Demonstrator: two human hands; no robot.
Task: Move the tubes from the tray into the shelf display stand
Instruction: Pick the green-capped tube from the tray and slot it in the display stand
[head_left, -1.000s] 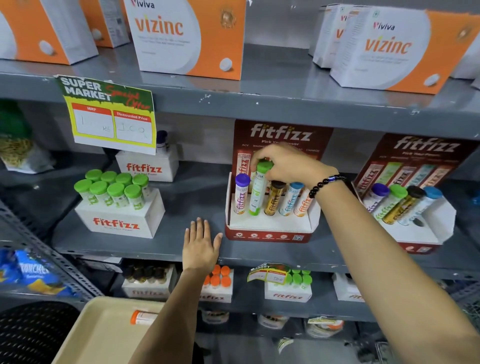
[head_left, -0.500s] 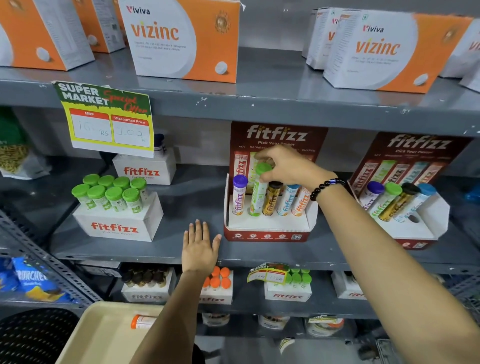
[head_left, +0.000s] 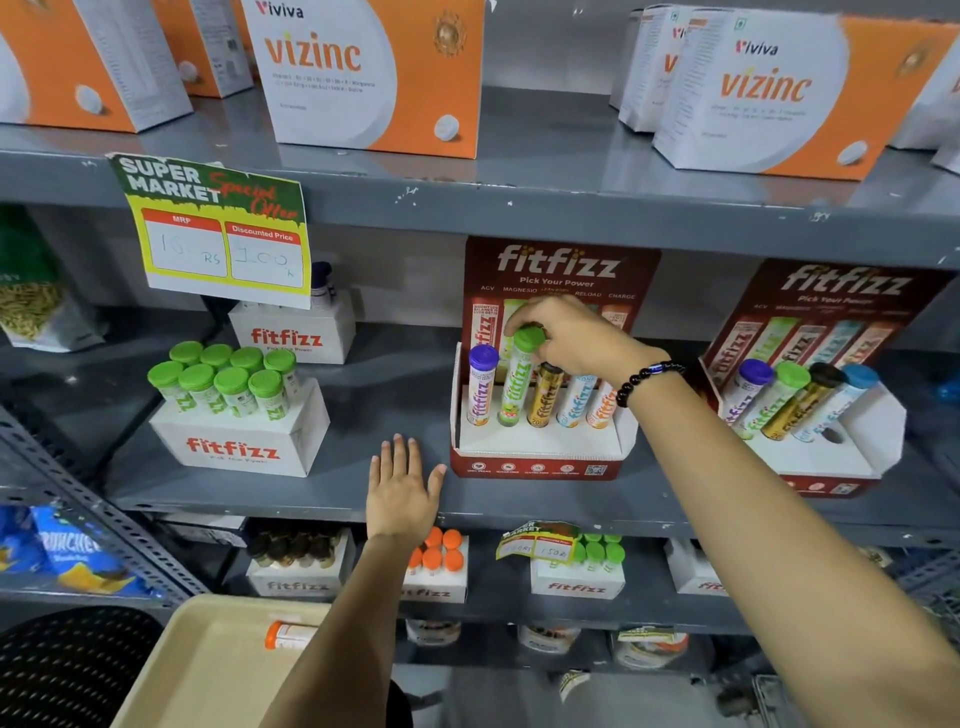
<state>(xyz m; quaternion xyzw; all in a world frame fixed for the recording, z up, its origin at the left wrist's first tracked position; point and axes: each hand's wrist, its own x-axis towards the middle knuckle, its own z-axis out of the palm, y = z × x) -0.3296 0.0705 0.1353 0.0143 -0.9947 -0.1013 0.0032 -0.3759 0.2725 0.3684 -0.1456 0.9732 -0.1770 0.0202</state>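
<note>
A red fitfizz display stand (head_left: 535, 465) sits on the middle shelf with several tubes upright in its slots. My right hand (head_left: 571, 338) grips the green cap of the green tube (head_left: 517, 387), second slot from the left, between a purple tube (head_left: 480, 387) and a gold tube (head_left: 543, 397). My left hand (head_left: 400, 486) lies flat and open on the shelf edge, just left of the stand. At the bottom, a beige tray (head_left: 208, 670) holds one orange-capped tube (head_left: 288, 635), partly hidden by my left forearm.
A second fitfizz stand (head_left: 852, 457) with tubes and one free hole stands at the right. A white box of green-capped tubes (head_left: 239, 441) sits at the left. Vizinc boxes (head_left: 363, 73) line the top shelf. A price sign (head_left: 213, 228) hangs from its edge.
The green tube has sunk a little lower into its slot under my right hand. My left hand has stayed flat on the shelf.
</note>
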